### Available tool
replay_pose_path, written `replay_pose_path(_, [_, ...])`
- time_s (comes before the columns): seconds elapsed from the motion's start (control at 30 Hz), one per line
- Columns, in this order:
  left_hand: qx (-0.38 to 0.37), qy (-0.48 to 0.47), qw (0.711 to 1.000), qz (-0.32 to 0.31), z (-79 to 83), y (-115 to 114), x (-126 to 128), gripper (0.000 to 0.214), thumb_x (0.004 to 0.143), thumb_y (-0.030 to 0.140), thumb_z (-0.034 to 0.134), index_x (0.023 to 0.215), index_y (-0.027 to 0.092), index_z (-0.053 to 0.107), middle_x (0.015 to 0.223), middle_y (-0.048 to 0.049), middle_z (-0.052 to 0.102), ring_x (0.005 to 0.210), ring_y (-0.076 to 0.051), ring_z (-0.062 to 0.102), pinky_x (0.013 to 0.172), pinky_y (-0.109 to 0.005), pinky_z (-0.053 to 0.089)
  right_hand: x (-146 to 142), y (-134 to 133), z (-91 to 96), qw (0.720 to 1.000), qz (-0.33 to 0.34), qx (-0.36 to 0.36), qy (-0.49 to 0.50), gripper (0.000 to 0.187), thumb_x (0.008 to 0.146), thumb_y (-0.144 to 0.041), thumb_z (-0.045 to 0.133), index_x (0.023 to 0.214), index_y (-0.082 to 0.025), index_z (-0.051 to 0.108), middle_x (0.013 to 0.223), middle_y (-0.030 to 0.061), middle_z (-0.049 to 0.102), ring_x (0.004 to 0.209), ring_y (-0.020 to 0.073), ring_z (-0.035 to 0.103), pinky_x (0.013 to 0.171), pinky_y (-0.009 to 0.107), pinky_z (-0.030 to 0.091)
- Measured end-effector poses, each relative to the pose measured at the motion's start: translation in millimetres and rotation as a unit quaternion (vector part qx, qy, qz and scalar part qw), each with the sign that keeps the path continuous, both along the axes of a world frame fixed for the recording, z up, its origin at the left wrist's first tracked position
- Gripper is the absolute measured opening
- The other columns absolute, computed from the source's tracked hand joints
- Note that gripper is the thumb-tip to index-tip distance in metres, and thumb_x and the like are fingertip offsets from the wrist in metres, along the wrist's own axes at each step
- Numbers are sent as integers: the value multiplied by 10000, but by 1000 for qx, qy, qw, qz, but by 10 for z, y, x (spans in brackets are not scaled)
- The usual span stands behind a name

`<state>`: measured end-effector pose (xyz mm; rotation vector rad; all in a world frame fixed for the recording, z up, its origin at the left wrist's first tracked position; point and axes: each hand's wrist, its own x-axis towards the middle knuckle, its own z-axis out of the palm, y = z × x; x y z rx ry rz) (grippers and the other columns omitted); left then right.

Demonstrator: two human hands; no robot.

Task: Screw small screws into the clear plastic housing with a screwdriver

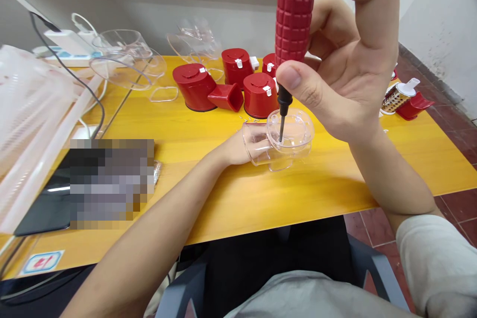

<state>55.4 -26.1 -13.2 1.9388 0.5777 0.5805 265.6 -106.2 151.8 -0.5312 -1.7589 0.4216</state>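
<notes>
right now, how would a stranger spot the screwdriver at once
From the yellow table, find the clear plastic part at the left hand. The right hand holds the screwdriver nearly upright over it. Unlike the squat red housings behind, it has a slim, grooved handle and thin metal shaft.

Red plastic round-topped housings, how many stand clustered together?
4: front-left housing, back-middle one, front-right one, back-right one; the right hand may hide more.

No lettering or number can be read anywhere — only a white sticker (42,262) with a blue border lies at the near left corner of the table (238,203), its red marking too unclear to make out.
</notes>
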Motion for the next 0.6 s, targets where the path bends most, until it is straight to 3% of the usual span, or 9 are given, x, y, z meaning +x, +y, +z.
replay_pose_path(0.13, [-1,1,1000,1,-5,3,2,547,1052,644,787,1328,203,955,1473,-126,912,1373,-396,838,1236,-480,667,-108,48,-104,994,-35,70,72,541,1079,-665,756,1444,-268,710,1555,-82,736,1003,5,664,868,121,663])
replay_pose_path(0.23, [1,0,1000,-2,-37,24,0,566,1053,654,780,1347,201,950,1502,-141,899,1355,-386,840,1227,-487,671,-55,71,-100,997,49,52,40,368,1137,-428,723,1471,-276,697,1579,-99,728,1144,0,745,1083,148,706])
replay_pose_path(0.3, [6,1,1000,-7,-49,35,-3,574,1062,662,775,1341,191,949,1492,-150,902,1339,-380,846,1240,-500,666,22,106,-84,994,83,65,8,350,1150,-254,662,1499,-282,676,1574,-123,742,1261,13,784,1254,226,709])
replay_pose_path(0.4, [8,-2,1000,-11,-39,35,-5,568,1080,656,769,1348,188,947,1485,-150,904,1359,-385,842,1275,-513,649,107,146,-67,990,76,115,-17,402,1173,-278,613,1575,-251,620,1645,-96,720,1325,51,818,1145,192,737])
replay_pose_path(0.47, [3,-7,1000,-10,-21,26,-1,557,1079,651,770,1356,201,948,1499,-137,900,1402,-398,828,1292,-508,639,117,112,-45,992,60,101,-55,468,1191,-343,597,1638,-209,560,1747,-42,659,1344,67,814,1114,184,739])
replay_pose_path(0.53, [-1,-6,1000,-7,-6,17,3,550,1066,653,780,1348,213,952,1506,-125,899,1436,-406,814,1301,-500,633,97,20,-4,997,25,37,-68,526,1196,-343,615,1665,-126,516,1816,31,606,1345,62,779,1283,276,721])
replay_pose_path(0.6, [-2,1,1000,-5,3,12,4,542,1056,654,788,1324,215,959,1490,-121,906,1433,-408,815,1296,-499,637,64,-96,44,999,7,-1,-54,524,1182,-348,631,1644,-119,535,1827,47,598,1295,54,772,1280,242,724])
